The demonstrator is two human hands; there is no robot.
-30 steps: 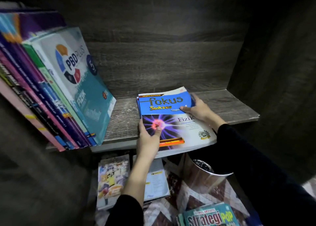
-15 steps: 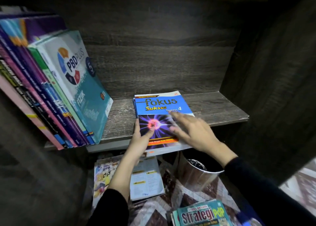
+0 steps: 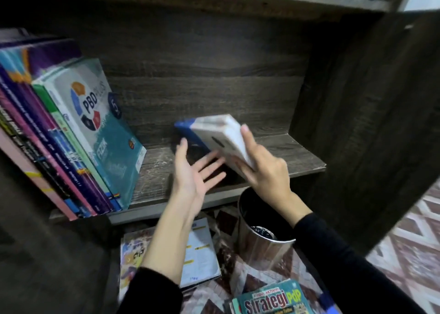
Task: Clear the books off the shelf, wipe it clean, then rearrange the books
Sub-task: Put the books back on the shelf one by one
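The blue "Fokus Sukses" book (image 3: 219, 135) is tilted up on its spine over the dark wooden shelf (image 3: 285, 154), its white page edges facing me. My right hand (image 3: 264, 171) grips its lower right edge. Just left of the book, my left hand (image 3: 192, 173) is spread palm-up, fingers apart, not holding it. Several books lean at the shelf's left end, with the teal "PBD Plus" book (image 3: 100, 128) in front.
A shiny metal bin (image 3: 264, 249) stands below the shelf's front edge. Books lie on the patterned floor: a "Strategi PdP" book (image 3: 271, 299) and two others (image 3: 200, 251) under my left arm. The cabinet's side wall (image 3: 357, 99) bounds the shelf on the right.
The book lay flat on the shelf under both hands; now my right hand has tipped it up on edge, and my left hand has let go and opened.
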